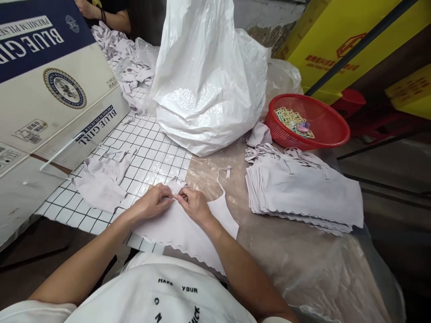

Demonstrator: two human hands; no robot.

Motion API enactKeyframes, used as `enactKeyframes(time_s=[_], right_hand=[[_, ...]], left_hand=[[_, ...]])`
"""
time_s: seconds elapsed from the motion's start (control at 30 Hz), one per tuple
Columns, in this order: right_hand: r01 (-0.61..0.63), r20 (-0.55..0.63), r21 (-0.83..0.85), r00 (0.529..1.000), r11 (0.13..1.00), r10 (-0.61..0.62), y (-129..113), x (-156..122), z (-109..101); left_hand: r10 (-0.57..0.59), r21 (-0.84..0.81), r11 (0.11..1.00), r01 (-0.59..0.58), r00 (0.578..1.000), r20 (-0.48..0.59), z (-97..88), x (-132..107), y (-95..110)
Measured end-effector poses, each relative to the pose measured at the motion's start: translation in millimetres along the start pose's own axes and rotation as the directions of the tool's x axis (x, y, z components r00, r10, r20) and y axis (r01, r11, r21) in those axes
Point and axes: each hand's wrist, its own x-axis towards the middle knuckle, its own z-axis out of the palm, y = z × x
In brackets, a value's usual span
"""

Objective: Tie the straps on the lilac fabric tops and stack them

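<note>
A pale lilac-grey camisole (188,229) with thin straps and a wavy hem lies spread on the table in front of me. My left hand (156,201) pinches its upper edge near the middle. Close beside it, my right hand (194,204) is closed on the same edge, thumb and finger almost meeting the left ones. The small bit between the fingertips is too small to make out. One strap (220,181) curls away to the right with a small tag-like end. Left of my hands a second camisole (103,184) lies crumpled.
A neat stack of camisoles (303,188) lies at right. Behind it stands a red basket (310,142) holding rubber bands. A big white plastic bag (208,89) rises at the back. A beer carton (50,89) stands at left. Another person's arm (116,20) shows behind a garment pile (114,42).
</note>
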Motion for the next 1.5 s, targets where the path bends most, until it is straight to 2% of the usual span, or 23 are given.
enactKeyframes(time_s=[0.1, 0.17, 0.23, 0.27, 0.33, 0.4, 0.5, 0.57, 0.63, 0.73, 0.87, 0.97, 1.1, 1.5], right_hand=[[-0.002, 0.043, 0.015, 0.999, 1.0, 0.001, -4, 2, -8], [0.014, 0.069, -0.006, 0.997, 1.0, -0.014, -7, 1, -21], [0.048, 0.031, -0.1, 0.998, 0.994, -0.045, -10, -7, -40], [0.071, -0.007, -0.171, 0.997, 0.983, -0.073, -10, -15, -49], [0.126, -0.066, -0.327, 0.986, 0.937, -0.155, -8, -38, -63], [0.2, -0.052, -0.454, 0.967, 0.868, -0.25, -1, -68, -68], [0.298, 0.046, -0.574, 0.941, 0.763, -0.334, 18, -116, -60], [0.305, 0.088, -0.624, 0.942, 0.72, -0.323, 31, -138, -53], [0.282, 0.1, -0.655, 0.952, 0.701, -0.289, 41, -149, -49], [0.273, 0.107, -0.664, 0.956, 0.696, -0.274, 45, -151, -48], [0.284, 0.111, -0.646, 0.953, 0.709, -0.282, 44, -147, -50], [0.281, 0.109, -0.632, 0.955, 0.722, -0.276, 45, -147, -51], [0.281, 0.112, -0.619, 0.956, 0.734, -0.271, 47, -148, -51], [0.291, 0.1, -0.628, 0.95, 0.722, -0.296, 47, -148, -53]], left_hand=[[0.024, 0.031, 0.999, -0.024, 1.0, -0.02, 2.0, -4, -3], [0.04, 0.101, 0.995, -0.025, 0.988, -0.149, 5.5, -9, -6], [0.12, 0.231, 0.972, -0.041, 0.933, -0.338, 12.6, -17, -10], [0.189, 0.3, 0.951, -0.068, 0.899, -0.395, 17.2, -22, -13], [0.322, 0.411, 0.899, -0.15, 0.863, -0.388, 27.2, -31, -20], [0.375, 0.467, 0.861, -0.202, 0.872, -0.315, 35.2, -40, -30], [0.333, 0.505, 0.852, -0.138, 0.888, -0.318, 39.6, -50, -42], [0.319, 0.487, 0.866, -0.111, 0.873, -0.37, 39.2, -51, -43], [0.326, 0.447, 0.887, -0.117, 0.844, -0.425, 39.9, -48, -34], [0.287, 0.369, 0.924, -0.098, 0.817, -0.501, 46.8, -36, -13], [0.136, 0.229, 0.973, -0.007, 0.821, -0.554, 56.4, -18, 3], [0.055, 0.162, 0.986, 0.046, 0.822, -0.567, 54.6, -13, 2], [0.012, 0.14, 0.987, 0.081, 0.827, -0.562, 47.4, -17, -2], [-0.034, 0.157, 0.977, 0.145, 0.832, -0.554, 49.9, -19, 5]])
